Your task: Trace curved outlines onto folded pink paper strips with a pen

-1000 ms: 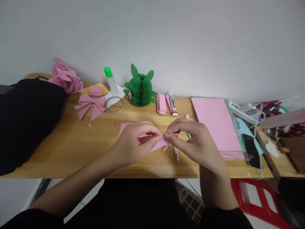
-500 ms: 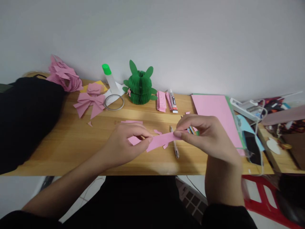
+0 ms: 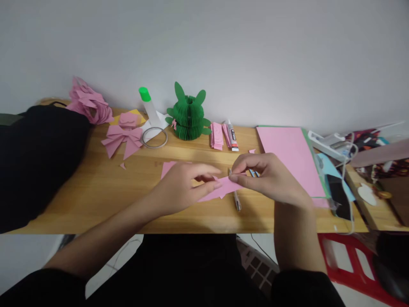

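Note:
A pink paper strip [image 3: 226, 187] is held just above the table between my hands. My right hand [image 3: 263, 177] pinches its right end between thumb and fingertips. The thumb of my left hand [image 3: 182, 187] lies across the strip, its index finger lifted a little apart; the other fingertips are hidden. Under the strip a pen [image 3: 237, 202] lies on the wood, partly covered. Behind my left hand a pink paper piece [image 3: 167, 167] lies flat. A green pleated paper figure [image 3: 188, 117] with leaf-like ears stands farther back.
At the back left are a pink paper bow [image 3: 123, 138], a tape roll [image 3: 154, 146], a glue stick [image 3: 148, 102] and a black bag [image 3: 41, 162]. Stacked pink strips [image 3: 217, 136] lie beside a glue tube [image 3: 233, 136]. Pink sheets [image 3: 287, 149] and a phone [image 3: 338, 198] are right.
My left hand has slid right along the strip toward my right hand, its index finger lifting from the thumb. My right hand has shifted slightly left.

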Tool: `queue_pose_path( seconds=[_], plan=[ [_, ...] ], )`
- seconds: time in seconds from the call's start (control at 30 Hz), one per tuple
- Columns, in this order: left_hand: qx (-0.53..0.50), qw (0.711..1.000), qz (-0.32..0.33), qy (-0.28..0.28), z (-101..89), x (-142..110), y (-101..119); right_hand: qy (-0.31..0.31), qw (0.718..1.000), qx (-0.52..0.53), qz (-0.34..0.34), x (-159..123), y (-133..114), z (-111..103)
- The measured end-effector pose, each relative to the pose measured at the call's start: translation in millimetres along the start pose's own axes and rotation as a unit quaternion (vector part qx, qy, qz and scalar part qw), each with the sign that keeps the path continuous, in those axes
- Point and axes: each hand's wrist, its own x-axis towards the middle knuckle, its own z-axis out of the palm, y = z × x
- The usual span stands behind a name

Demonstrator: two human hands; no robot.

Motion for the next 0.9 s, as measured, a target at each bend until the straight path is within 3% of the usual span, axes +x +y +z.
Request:
queue_pose_path(
  seconds=[0.1,0.23,0.53,0.7,0.8,0.9],
  plan=[
    [-0.037,0.996,-0.036,-0.066,4.7,5,-4,-0.011,0.998,0.028,0.047,5,-3,1],
    [-0.14,0.982,-0.094,-0.08,6.2,3,-15,-0.023,0.991,0.082,0.1,16,-1,-2],
    [-0.205,0.968,-0.147,-0.006,6.6,-14,-19,-0.049,0.99,0.107,0.078,38,4,0],
    [-0.139,0.98,-0.108,0.093,-5.4,-14,-29,-0.103,0.985,0.111,0.088,23,15,8],
    [-0.093,0.988,-0.074,0.094,-11.8,-11,-35,-0.144,0.977,0.123,0.098,7,24,20],
    [-0.081,0.992,-0.062,0.075,-12.7,-11,-37,-0.132,0.98,0.13,0.078,-11,34,36]
  ],
)
